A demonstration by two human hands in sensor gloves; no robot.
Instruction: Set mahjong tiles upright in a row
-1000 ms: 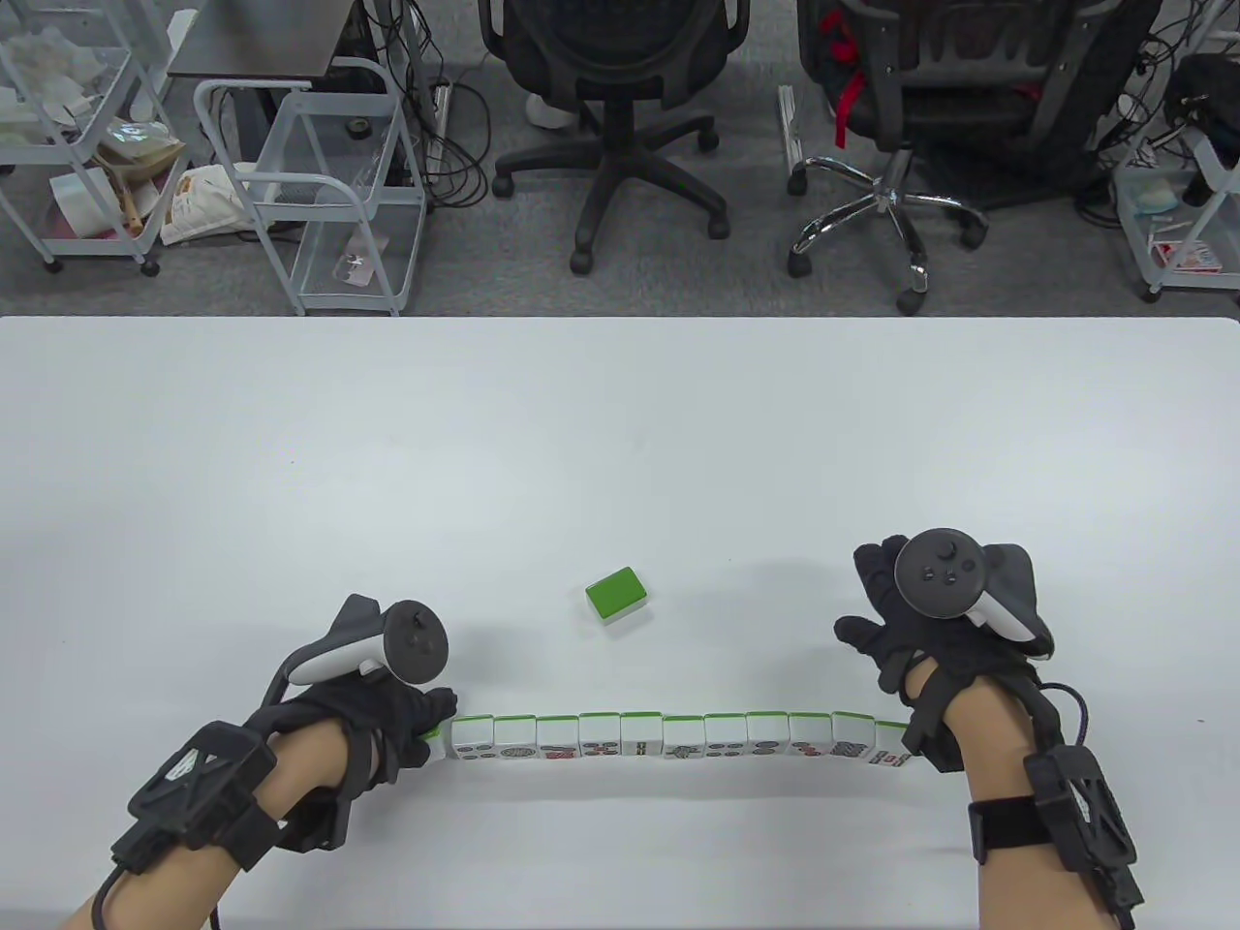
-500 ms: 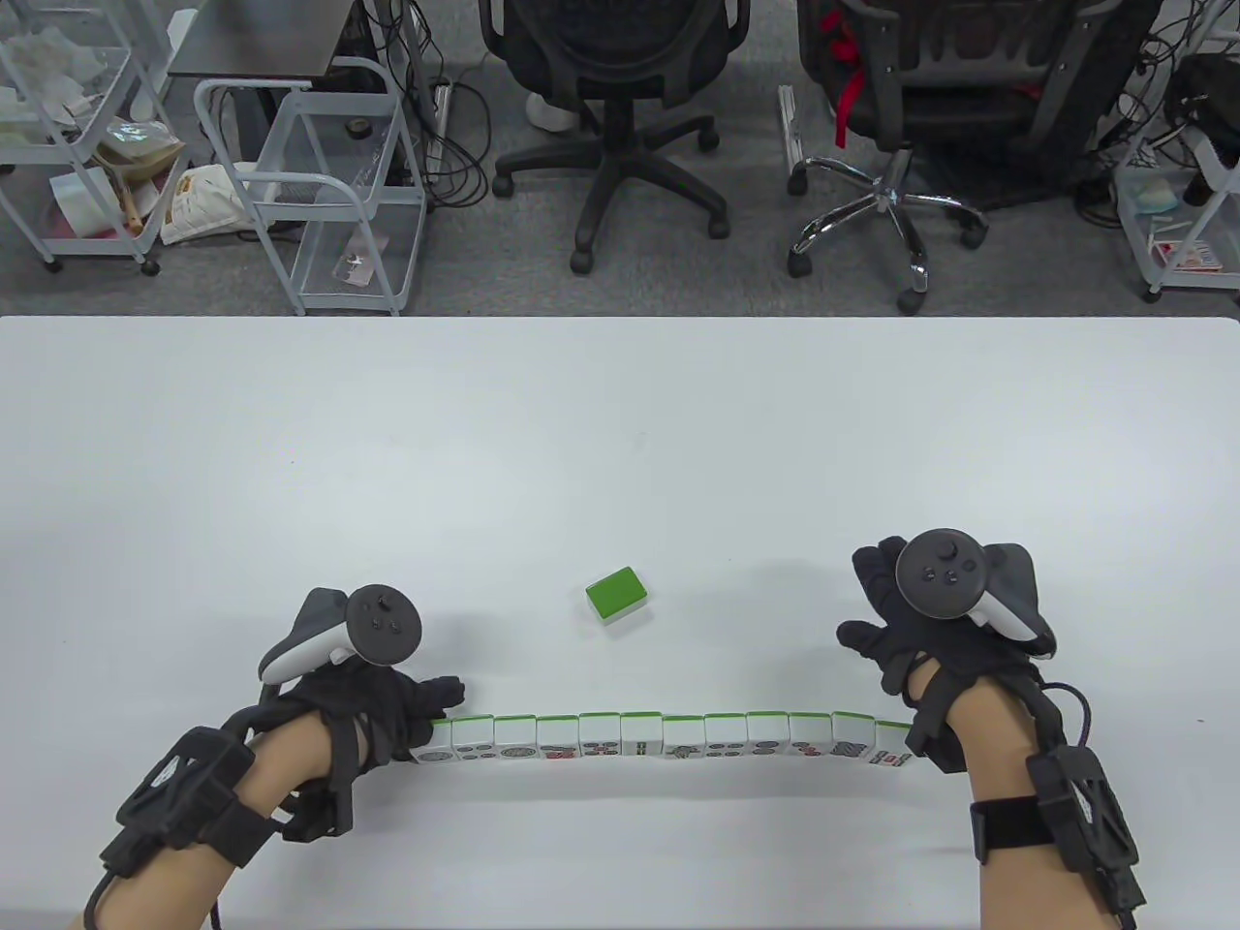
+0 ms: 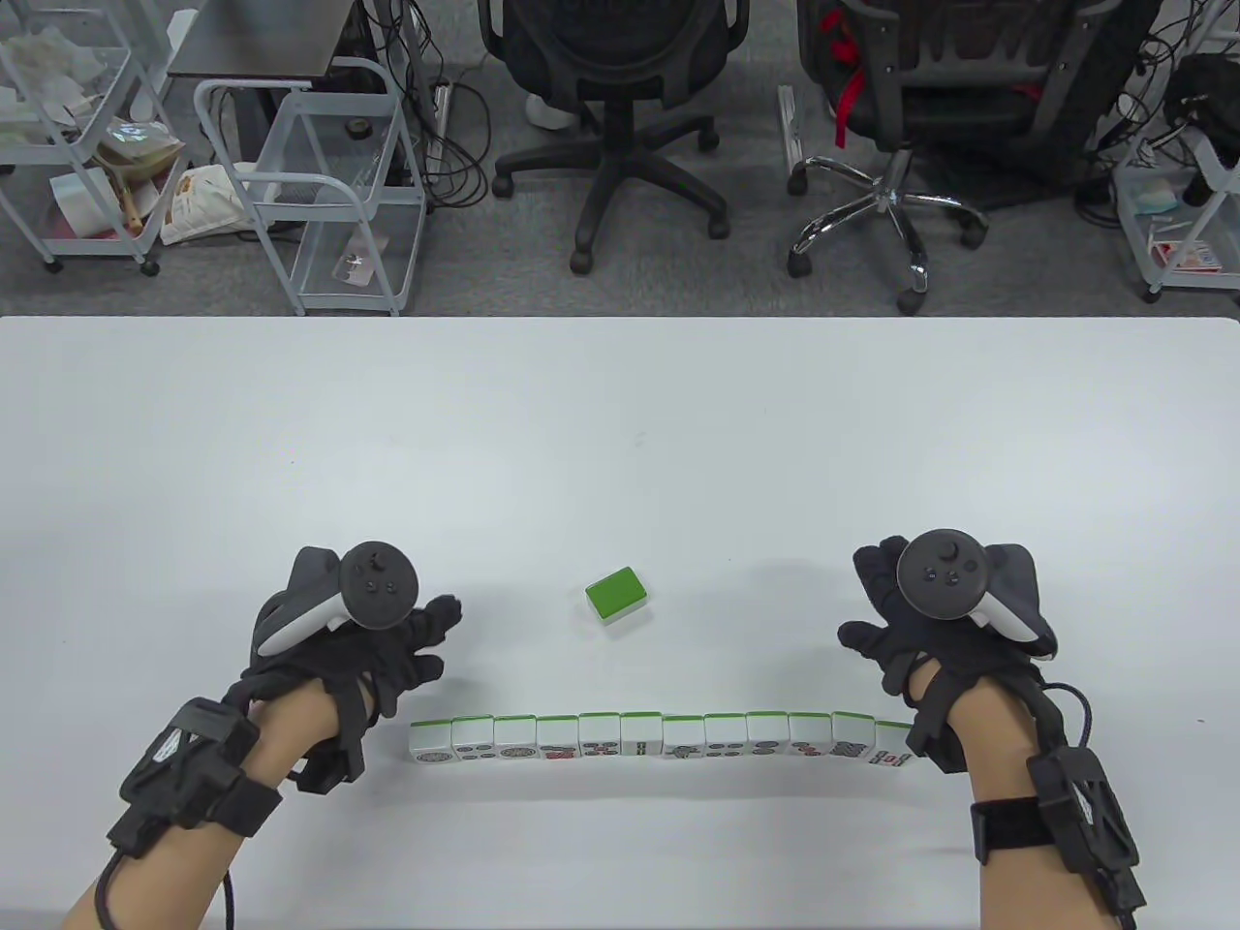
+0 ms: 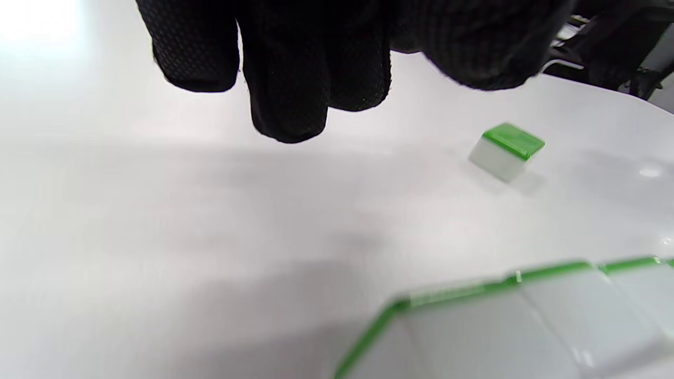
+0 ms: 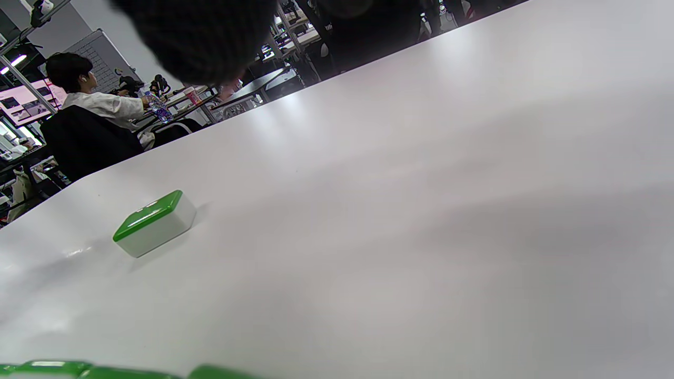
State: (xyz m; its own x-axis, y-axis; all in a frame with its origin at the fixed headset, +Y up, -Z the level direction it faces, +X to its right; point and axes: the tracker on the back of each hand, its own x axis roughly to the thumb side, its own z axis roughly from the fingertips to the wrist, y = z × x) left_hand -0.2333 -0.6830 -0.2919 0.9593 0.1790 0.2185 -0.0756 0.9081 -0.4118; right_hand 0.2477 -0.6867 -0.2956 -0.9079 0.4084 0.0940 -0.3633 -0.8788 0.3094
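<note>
Your left hand point(image 3: 363, 644) hovers over the table point(image 3: 620, 436) with the fingers spread and holds nothing; it is beyond the left end of the row and apart from it. Your right hand point(image 3: 925, 630) is also spread and free of any tile, and its wrist covers the right end of the row, so you cannot tell from the table view if it touches the last tile.

The row of tiles point(image 3: 659, 738) stands nearest to you, between your 2 wrists. About 12 tiles stand upright there, side against side, with the printed faces toward you and the green backs away. The line bends slightly and the right end sits a little closer to you.

Farther out, near the middle, 1 loose tile point(image 3: 616, 593) lies flat with its green back up and turned at an angle, well apart from the row. In the left wrist view it point(image 4: 505, 151) shows beyond your fingertips point(image 4: 287, 113), and in the right wrist view it point(image 5: 154, 223) lies alone on the white surface.

This tile looks like a small, hard and stiff block, light, with smooth and probably slippery sides. I think you should pinch it on the 2 short side faces with thumb and index finger, firmly. Set it down gently at one end of the row, because 1 push may knock the standing tiles over like dominoes.
</note>
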